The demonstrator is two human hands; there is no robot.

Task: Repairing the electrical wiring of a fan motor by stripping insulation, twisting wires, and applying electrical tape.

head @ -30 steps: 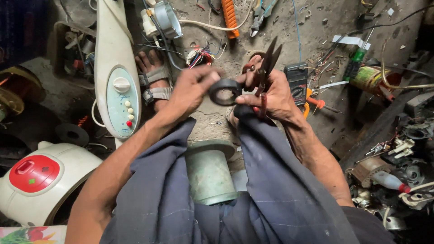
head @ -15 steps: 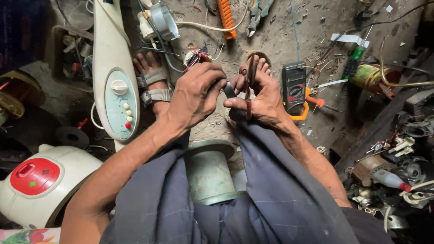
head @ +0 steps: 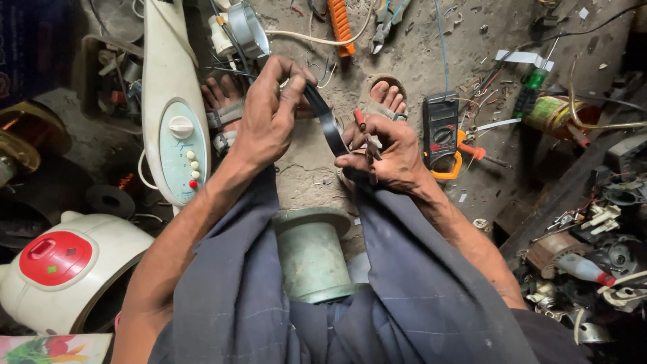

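A dusty grey concrete floor (head: pixel 404 61) carries everything. Just below the fingers (head: pixel 350 162) stands a pale green cylinder (head: pixel 311 253) on the floor. To their right a dark multimeter (head: pixel 440 127) lies flat, an orange-handled tool (head: pixel 453 162) touching its lower edge. Beyond the fingers lie an orange ribbed handle (head: pixel 341 18) and grey pliers (head: pixel 384 17). Left of them a long white fan body (head: pixel 174 108) with a dial and buttons lies lengthwise; further down on that side sits a white cooker with a red lid panel (head: pixel 64 269). Far right, a green can (head: pixel 554 114) lies on its side among loose wires and scrap
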